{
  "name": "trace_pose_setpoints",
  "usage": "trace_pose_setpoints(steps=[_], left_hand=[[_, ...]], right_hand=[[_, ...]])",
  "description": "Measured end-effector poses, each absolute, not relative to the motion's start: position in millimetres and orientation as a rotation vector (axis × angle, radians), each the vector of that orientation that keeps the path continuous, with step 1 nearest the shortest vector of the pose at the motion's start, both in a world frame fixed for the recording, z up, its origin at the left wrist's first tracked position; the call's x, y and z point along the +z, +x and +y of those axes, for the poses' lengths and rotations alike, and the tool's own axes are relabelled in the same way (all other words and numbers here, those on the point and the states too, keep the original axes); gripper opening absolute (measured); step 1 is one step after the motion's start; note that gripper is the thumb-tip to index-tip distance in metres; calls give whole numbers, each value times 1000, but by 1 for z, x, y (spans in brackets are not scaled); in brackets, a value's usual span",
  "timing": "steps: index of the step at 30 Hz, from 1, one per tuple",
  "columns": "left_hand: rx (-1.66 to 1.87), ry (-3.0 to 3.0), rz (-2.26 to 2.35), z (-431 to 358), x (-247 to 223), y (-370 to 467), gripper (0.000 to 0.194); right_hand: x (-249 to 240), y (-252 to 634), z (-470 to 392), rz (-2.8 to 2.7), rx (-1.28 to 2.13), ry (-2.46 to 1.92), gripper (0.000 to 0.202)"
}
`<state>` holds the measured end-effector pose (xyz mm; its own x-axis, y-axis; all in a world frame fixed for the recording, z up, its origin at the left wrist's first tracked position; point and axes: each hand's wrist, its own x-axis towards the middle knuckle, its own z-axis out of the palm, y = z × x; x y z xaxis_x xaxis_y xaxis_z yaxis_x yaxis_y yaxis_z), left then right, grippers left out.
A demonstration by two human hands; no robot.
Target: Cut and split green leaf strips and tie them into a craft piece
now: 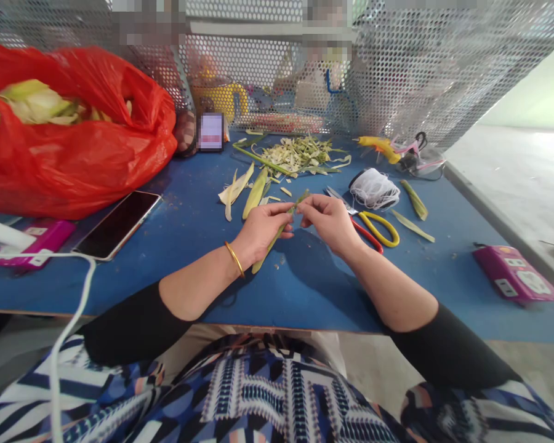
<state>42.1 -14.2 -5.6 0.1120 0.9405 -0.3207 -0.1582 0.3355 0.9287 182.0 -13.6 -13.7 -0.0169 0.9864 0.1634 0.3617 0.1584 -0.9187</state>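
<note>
My left hand (265,229), with a gold bangle at the wrist, is closed round a narrow green corn husk (268,253) held above the blue table. My right hand (325,219) pinches near the husk's upper end, its fingertips close to the left ones. Just beyond the hands lie a broader pale-green husk (256,192) and dry, curled husk pieces (235,191). Scissors (373,229) with one red and one yellow handle rest right of my right hand. Behind them sits a spool of white thread (375,188).
A red plastic bag (133,147) of husks fills the left back. Before it lie a phone (120,224) and a purple power strip (50,240). Husk scraps (300,154) are heaped near the perforated metal screen (268,61). A yellow glue gun (381,147) and purple box (517,272) are rightward.
</note>
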Motion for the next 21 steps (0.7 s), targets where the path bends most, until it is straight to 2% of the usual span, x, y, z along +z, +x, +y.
trace_pose_setpoints(steps=[4, 6, 14, 21], left_hand=[[1013, 852, 1138, -14, -7, 42, 33], [1013, 870, 1114, -14, -9, 43, 35], [1030, 908, 1151, -14, -14, 42, 37], [994, 1061, 1240, -12, -16, 43, 24]], right_hand=[[-15, 181, -15, -1690, 622, -1441, 20], [-16, 181, -15, -1713, 609, -1450, 17], [-15, 183, -12, -1671, 770, -1406, 12], [-11, 180, -12, -1378, 1118, -1259, 9]])
